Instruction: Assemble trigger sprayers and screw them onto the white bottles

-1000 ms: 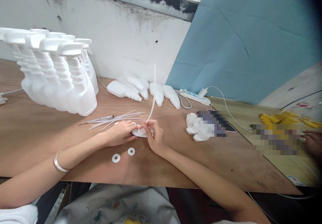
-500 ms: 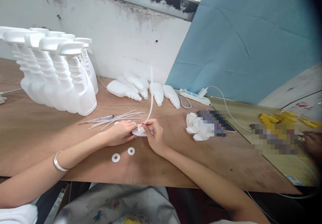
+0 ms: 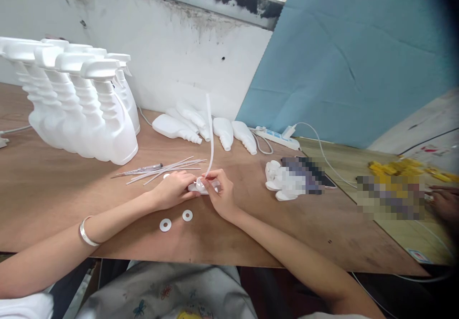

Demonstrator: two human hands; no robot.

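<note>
Between my two hands is a white spray-bottle trigger head [image 3: 201, 186], lying low over the table. A long white tube [image 3: 211, 137] rises from it, slightly bent. My left hand [image 3: 175, 190] closes round the head's left side. The fingers of my right hand [image 3: 221, 192] pinch the head near the foot of the tube. Two white ring washers [image 3: 165, 225] lie on the table in front of my hands. Several loose thin white tubes [image 3: 172, 168] and a screwdriver-like tool [image 3: 143, 169] rest beyond my left hand.
Assembled white spray bottles [image 3: 89, 104] stand in rows at the left. Several bare white bottles [image 3: 175, 126] lie by the wall. A power strip [image 3: 279, 138], a pile of white trigger heads [image 3: 281, 182] and another person's hand [image 3: 444, 202] are to the right.
The tube's upper end has swung to the left. My left hand has shifted slightly right, and the trigger head has turned a little between my hands.
</note>
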